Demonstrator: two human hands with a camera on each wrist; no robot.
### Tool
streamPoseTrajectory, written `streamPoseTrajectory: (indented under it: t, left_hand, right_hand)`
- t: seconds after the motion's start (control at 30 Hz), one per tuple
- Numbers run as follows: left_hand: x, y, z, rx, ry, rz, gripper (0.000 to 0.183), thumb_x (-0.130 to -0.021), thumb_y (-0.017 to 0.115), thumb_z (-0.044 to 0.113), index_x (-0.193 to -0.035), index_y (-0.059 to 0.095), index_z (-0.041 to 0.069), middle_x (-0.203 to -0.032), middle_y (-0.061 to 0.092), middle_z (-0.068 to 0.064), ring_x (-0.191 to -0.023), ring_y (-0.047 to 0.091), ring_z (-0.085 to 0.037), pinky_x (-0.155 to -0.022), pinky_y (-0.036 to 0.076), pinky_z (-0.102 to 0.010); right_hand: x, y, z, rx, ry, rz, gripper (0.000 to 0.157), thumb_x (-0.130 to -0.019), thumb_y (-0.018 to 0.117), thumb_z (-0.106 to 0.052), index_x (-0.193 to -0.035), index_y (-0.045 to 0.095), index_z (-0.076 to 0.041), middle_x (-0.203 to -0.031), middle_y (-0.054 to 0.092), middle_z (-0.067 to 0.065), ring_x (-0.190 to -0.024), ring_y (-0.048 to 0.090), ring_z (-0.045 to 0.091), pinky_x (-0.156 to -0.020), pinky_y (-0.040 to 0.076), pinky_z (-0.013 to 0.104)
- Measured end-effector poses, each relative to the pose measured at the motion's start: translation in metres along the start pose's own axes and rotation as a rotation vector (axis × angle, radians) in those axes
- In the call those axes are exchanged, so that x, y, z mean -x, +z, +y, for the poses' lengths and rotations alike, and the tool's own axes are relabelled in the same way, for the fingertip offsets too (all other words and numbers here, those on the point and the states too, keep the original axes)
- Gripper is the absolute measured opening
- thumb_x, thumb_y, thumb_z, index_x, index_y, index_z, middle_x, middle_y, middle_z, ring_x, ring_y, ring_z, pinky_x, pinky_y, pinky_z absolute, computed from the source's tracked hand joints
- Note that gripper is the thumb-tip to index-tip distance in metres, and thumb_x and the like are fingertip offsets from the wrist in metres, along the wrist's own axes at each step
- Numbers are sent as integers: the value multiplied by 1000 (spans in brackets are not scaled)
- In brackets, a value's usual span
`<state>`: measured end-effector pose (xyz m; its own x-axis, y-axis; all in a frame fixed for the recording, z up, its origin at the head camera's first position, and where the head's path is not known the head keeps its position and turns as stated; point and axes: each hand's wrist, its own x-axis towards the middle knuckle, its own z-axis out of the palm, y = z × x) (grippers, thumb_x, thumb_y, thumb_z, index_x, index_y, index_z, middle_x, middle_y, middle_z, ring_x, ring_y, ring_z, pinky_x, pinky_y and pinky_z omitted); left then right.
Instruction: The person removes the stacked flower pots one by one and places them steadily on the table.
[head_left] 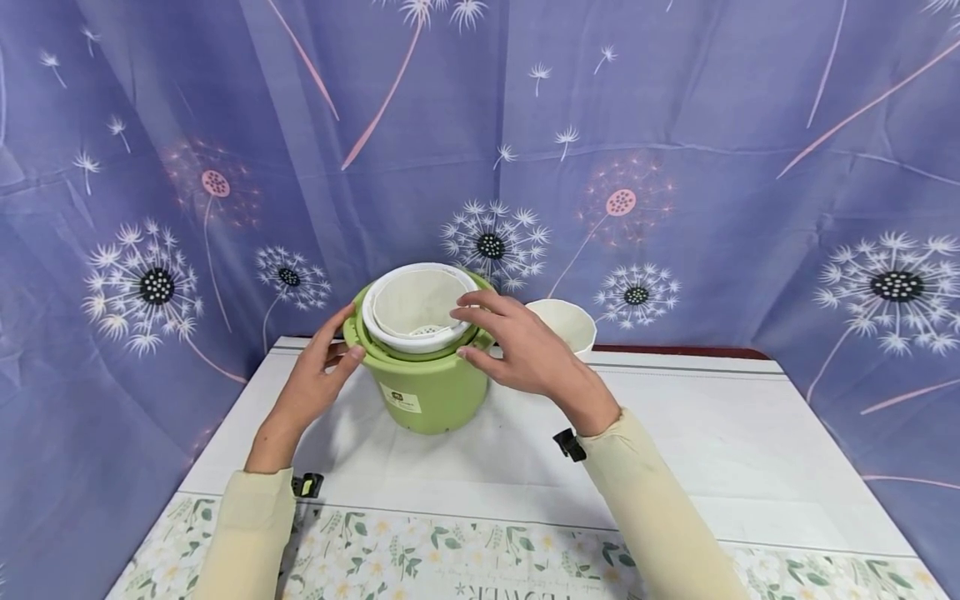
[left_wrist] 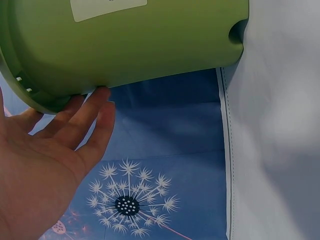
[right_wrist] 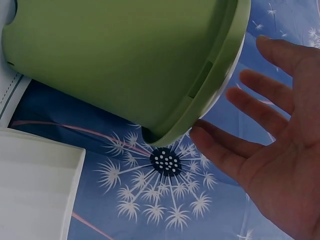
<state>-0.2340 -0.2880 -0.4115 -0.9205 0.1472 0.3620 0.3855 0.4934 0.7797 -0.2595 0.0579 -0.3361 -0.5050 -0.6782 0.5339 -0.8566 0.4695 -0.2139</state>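
A green flowerpot [head_left: 442, 396] with a small pale label stands on the table, and smaller white pots [head_left: 417, 342] sit nested in its mouth. My left hand [head_left: 309, 382] rests on the left side of the green rim. In the left wrist view its fingers [left_wrist: 92, 112] lie against the pot wall just under the rim, mostly extended. My right hand [head_left: 517, 343] hovers at the right side of the nested rims, its fingers spread. The right wrist view shows those fingers [right_wrist: 215, 145] loosely bent, one fingertip right at the rim.
Another white pot [head_left: 566, 321] stands behind my right hand, near the table's back edge. A white cloth with a floral front border [head_left: 450, 550] covers the table [head_left: 697, 450]. A purple dandelion-patterned curtain [head_left: 675, 108] hangs behind and at both sides.
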Motion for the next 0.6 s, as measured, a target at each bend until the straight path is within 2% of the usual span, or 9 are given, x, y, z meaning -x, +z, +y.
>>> streamPoseTrajectory:
  t: [0.33,0.6]
  left_hand:
    - [0,-1,-4,-18,4,3,68,-113,57,29,-171,23,29,-160,43,-18,-133,59,-40,-106,46,-59]
    - [0,-1,-5,-6,-2,-2,69,-112,58,29,-171,23,31,-163,40,-16,-135,58,-39,-107,45,-60]
  right_hand:
    - [-8,6,0,33,-24,-17,45,-102,74,-29,-140,67,-5,-144,60,12,-133,57,31,-116,41,46]
    - [-14,10,1,88,-48,-75,39,-107,68,-28,-138,67,-5,-138,63,11,-130,58,30,-118,39,46]
